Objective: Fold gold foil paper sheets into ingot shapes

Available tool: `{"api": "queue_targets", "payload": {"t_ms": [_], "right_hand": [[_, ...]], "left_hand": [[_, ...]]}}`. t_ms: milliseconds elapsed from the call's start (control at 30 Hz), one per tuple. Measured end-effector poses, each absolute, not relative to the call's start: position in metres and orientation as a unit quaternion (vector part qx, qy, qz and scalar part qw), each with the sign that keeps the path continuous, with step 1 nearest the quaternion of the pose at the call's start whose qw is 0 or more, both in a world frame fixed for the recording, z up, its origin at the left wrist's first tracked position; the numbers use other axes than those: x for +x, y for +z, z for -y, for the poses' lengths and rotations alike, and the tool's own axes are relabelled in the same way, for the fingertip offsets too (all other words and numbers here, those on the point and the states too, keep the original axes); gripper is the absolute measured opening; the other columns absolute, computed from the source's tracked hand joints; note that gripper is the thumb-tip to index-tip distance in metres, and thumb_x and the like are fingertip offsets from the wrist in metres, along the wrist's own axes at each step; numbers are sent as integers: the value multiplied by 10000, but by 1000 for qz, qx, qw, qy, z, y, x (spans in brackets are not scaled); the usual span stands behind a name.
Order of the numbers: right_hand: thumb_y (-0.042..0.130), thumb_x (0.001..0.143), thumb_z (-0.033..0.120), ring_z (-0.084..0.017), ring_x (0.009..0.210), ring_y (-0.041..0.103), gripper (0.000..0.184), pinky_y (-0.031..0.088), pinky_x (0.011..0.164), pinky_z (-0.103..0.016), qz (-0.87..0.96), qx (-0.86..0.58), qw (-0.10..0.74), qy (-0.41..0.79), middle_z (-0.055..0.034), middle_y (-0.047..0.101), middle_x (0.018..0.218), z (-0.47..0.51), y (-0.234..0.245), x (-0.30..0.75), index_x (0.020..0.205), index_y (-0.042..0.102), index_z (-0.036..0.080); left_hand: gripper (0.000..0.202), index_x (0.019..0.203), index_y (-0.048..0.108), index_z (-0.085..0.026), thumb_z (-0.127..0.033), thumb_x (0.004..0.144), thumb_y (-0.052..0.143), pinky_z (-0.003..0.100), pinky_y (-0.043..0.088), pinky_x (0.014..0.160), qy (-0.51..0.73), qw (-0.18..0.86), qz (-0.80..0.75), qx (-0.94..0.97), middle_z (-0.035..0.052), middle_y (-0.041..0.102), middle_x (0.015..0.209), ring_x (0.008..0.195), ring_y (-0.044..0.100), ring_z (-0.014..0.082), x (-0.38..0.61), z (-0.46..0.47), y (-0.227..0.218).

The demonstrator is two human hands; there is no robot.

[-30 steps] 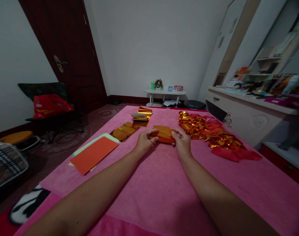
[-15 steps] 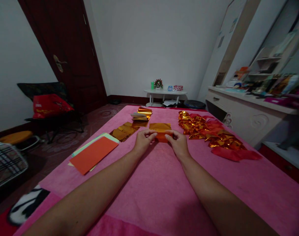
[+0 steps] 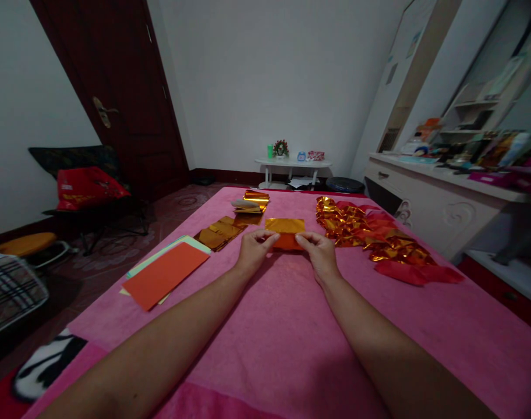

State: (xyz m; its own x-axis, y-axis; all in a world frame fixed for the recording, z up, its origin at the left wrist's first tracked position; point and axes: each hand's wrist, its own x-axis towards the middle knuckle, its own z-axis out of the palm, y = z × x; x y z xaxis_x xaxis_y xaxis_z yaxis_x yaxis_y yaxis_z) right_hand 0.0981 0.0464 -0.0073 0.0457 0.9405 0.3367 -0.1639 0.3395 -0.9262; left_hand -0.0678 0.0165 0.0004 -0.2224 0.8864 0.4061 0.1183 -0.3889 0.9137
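A sheet of gold and orange foil paper (image 3: 285,226) is between my hands at the middle of the pink cloth (image 3: 283,326). My left hand (image 3: 255,250) pinches its left edge between thumb and fingers. At the right edge, my right hand (image 3: 318,251) grips it the same way. The sheet's upper part is gold; the lower part looks orange, with a crease line between them. Just left of my left hand lies a stack of gold foil sheets (image 3: 219,234). Crumpled gold and red foil pieces (image 3: 357,227) spread out to the right of my right hand.
Orange and pale paper sheets (image 3: 167,276) lie on the left side of the cloth. Behind the stack sits more shiny gold foil (image 3: 257,201). A small white table (image 3: 291,163) stands by the far wall, a cluttered dresser (image 3: 440,198) at right, a chair with a red bag (image 3: 88,187) at left.
My right hand has shifted slightly right and its fingers have drawn back from the sheet's middle. More of the gold and orange surface shows between my hands.
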Motion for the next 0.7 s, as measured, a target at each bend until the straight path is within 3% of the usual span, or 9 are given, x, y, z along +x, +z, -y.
{"api": "queue_targets", "payload": {"t_ms": [167,300,500,700], "right_hand": [[780,576,337,-163,661,606,259,477,656,-299,505,-368,625,468,-18,690,720,-44,-5,97,762,704,173],[779,579,289,-172,712,636,345,489,688,-304,498,-352,623,490,-24,706,785,-41,-2,98,896,687,189],[769,567,258,-191,768,652,393,501,709,-319,503,-350,614,498,-46,714,867,-42,-2,97,945,683,189],[770,561,249,-159,685,624,423,482,634,-283,497,-366,607,500,-23,692,788,-42,-3,98,970,685,182]], "left_hand": [[304,949,701,-133,-291,690,706,237,503,580,642,306,-450,540,77,699,881,662,617,137,-68,-19,-3],[378,1045,667,-144,-263,688,702,244,514,567,630,314,-444,555,88,684,984,688,624,144,-69,-18,-3],[294,923,710,-141,-221,641,734,273,507,672,618,261,-474,571,71,697,886,724,624,158,-71,-20,-4],[112,735,728,-164,-251,667,711,294,476,702,602,215,-489,594,38,645,731,711,588,159,-73,-21,-5]]}}
